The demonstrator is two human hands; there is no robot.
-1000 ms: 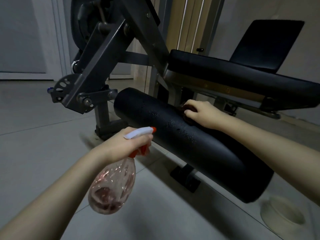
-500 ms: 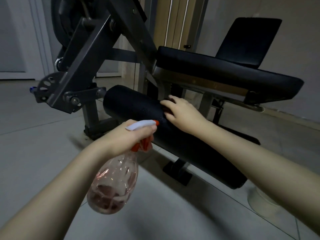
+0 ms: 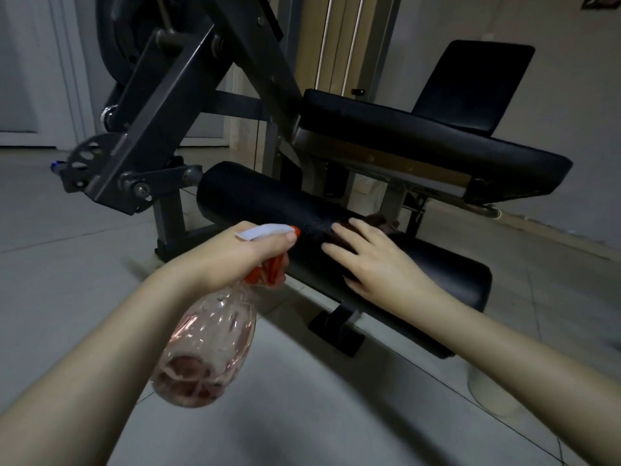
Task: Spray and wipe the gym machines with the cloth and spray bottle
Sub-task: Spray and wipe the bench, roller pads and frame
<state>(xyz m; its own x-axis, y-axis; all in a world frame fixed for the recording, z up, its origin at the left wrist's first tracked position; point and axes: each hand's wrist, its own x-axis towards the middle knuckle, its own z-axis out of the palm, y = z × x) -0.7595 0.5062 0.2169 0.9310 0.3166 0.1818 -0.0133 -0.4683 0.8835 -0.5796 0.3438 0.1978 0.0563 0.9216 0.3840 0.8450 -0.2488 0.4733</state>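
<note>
The machine (image 3: 161, 105) is the big fixed thing here, heavy steel standing on the floor (image 3: 67, 264), and I'd not expect it to budge under a wipe. Its seat (image 3: 420, 142) looks like smooth, firm vinyl that a rag should glide over. Lower down, the roller (image 3: 255, 203) is a thick black padded cylinder, probably a bit soft and perhaps free to turn, so pressing down on top seems wiser than dragging sideways. Fine droplets (image 3: 314, 227) speckle it. The bottle (image 3: 208, 348) is thin clear plastic, partly filled with pinkish liquid, so light and easy to dent. It is best held at the neck, which is where the left hand (image 3: 245, 253) grips it, fingers curled over the orange trigger (image 3: 268, 274) and the nozzle (image 3: 295, 230) aimed at the roller. The cloth (image 3: 379, 220) is dark, limp and small. It lies on the roller under the right hand (image 3: 376, 260), whose straight, spread fingers press it flat.
</note>
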